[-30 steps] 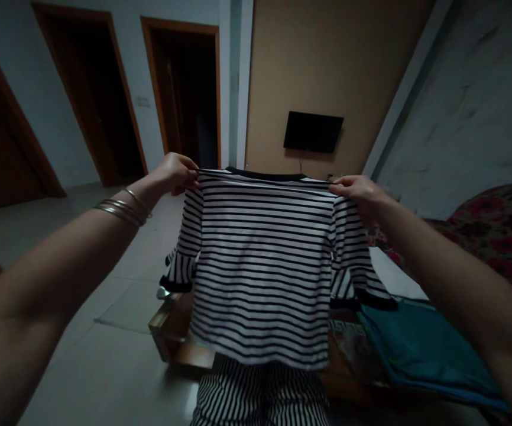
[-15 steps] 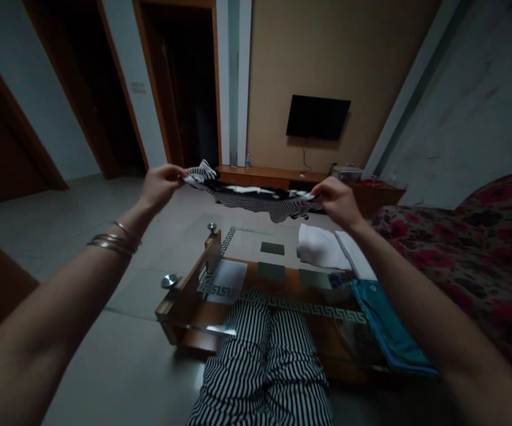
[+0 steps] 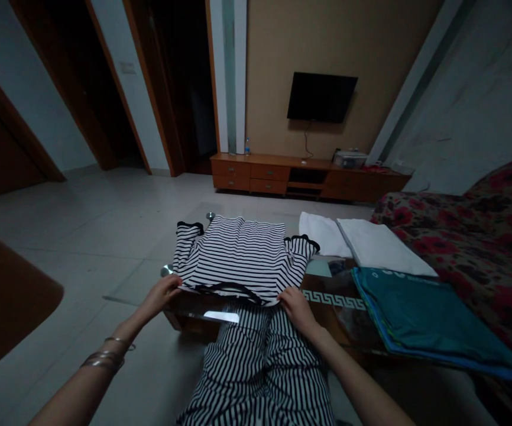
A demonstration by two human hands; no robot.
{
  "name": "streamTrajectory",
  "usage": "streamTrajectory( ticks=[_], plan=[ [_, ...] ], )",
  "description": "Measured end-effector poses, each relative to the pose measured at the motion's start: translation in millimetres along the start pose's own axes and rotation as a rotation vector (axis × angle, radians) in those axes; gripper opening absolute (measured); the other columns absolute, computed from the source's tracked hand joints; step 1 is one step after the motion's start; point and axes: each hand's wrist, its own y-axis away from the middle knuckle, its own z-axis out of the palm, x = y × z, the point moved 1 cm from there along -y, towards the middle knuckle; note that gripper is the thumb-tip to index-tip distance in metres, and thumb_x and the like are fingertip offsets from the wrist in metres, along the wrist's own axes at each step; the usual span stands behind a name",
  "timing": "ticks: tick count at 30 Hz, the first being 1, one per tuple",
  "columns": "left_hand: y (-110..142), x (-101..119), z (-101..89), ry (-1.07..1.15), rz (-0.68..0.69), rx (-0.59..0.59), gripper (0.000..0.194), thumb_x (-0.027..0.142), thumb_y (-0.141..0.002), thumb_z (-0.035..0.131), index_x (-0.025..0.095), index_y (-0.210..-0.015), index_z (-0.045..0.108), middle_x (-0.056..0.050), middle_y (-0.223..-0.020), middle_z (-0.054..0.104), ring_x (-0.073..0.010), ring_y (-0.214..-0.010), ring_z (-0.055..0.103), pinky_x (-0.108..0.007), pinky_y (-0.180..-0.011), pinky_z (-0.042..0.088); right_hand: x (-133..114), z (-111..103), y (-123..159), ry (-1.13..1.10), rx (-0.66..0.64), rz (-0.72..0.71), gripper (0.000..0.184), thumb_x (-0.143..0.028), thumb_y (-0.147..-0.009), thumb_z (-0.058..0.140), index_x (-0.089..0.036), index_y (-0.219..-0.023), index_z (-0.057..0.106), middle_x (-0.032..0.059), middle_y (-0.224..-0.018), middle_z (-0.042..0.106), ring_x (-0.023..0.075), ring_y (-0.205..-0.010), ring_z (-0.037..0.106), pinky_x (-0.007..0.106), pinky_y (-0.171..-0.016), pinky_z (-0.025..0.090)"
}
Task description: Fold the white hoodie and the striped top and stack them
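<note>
A black-and-white striped T-shirt (image 3: 240,251) lies spread over the glass coffee table (image 3: 141,278), its black-trimmed neckline nearest me and its short sleeves out to both sides. My left hand (image 3: 166,291), with bangles at the wrist, pinches the shirt at its near left shoulder. At the near right shoulder, my right hand (image 3: 295,305) is closed on the cloth. Beneath the table's near edge are my striped trouser legs (image 3: 260,367).
Right of the shirt are folded white cloths (image 3: 380,245) and a stack of folded teal and blue cloth (image 3: 437,313). A flowered sofa (image 3: 469,219) stands at the right, a brown piece of furniture (image 3: 7,296) at the left. A low TV cabinet (image 3: 269,174) lines the far wall.
Both hands have come down and toward me with the T-shirt. It was stretched in the air above the table; now it lies flat on the glass.
</note>
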Motion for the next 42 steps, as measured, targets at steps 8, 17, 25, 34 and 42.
streamTrajectory(
  ticks=[8,17,25,34,42],
  plan=[
    [33.6,16.5,-9.1,-0.143,-0.006,-0.149,0.028,0.046,-0.078,0.055,0.020,-0.071,0.062,-0.009,-0.094,0.063,-0.0253,-0.092,0.057,-0.036,-0.086,0.046,-40.9,-0.5,36.0,-0.017,-0.061,0.067,0.020,-0.010,-0.085,0.048,-0.023,-0.092,0.061,0.0070,-0.093,0.059,0.0237,-0.092,0.052,0.036,-0.078,0.042],
    [-5.1,42.9,-37.7,-0.242,-0.057,-0.340,0.030,0.040,-0.083,0.051,0.022,-0.099,0.070,-0.010,-0.103,0.067,-0.0267,-0.096,0.061,-0.037,-0.085,0.048,-21.7,-54.9,-9.1,-0.062,-0.084,0.069,0.017,-0.019,-0.091,0.048,-0.019,-0.094,0.065,0.0075,-0.099,0.063,0.0199,-0.097,0.055,0.032,-0.087,0.044],
    [-94.0,50.1,18.7,-0.419,0.110,-0.244,0.035,0.024,-0.087,0.044,0.018,-0.117,0.063,-0.012,-0.134,0.055,-0.0239,-0.123,0.050,-0.040,-0.105,0.038,52.2,-71.8,-28.0,0.596,-0.359,0.497,0.030,-0.014,-0.092,0.038,-0.010,-0.099,0.067,0.0189,-0.101,0.065,0.0275,-0.094,0.064,0.034,-0.076,0.047],
    [-183.4,3.5,12.7,-0.506,-0.167,-0.453,0.030,0.031,-0.081,0.045,0.020,-0.090,0.071,-0.010,-0.092,0.072,-0.0278,-0.087,0.066,-0.034,-0.074,0.048,91.1,-110.4,-93.7,0.302,-0.509,0.325,0.026,-0.025,-0.090,0.047,-0.018,-0.096,0.070,0.0106,-0.095,0.071,0.0232,-0.089,0.066,0.029,-0.076,0.045],
    [-333.8,-54.5,57.0,-0.453,-0.238,-0.102,0.056,0.023,-0.080,0.046,0.013,-0.134,0.049,-0.016,-0.120,0.062,-0.0289,-0.114,0.055,-0.035,-0.095,0.042,168.1,-38.9,-258.2,0.236,-0.286,0.568,0.040,-0.024,-0.086,0.056,-0.011,-0.124,0.057,0.0170,-0.117,0.064,0.0238,-0.106,0.061,0.029,-0.085,0.044]
  ],
)
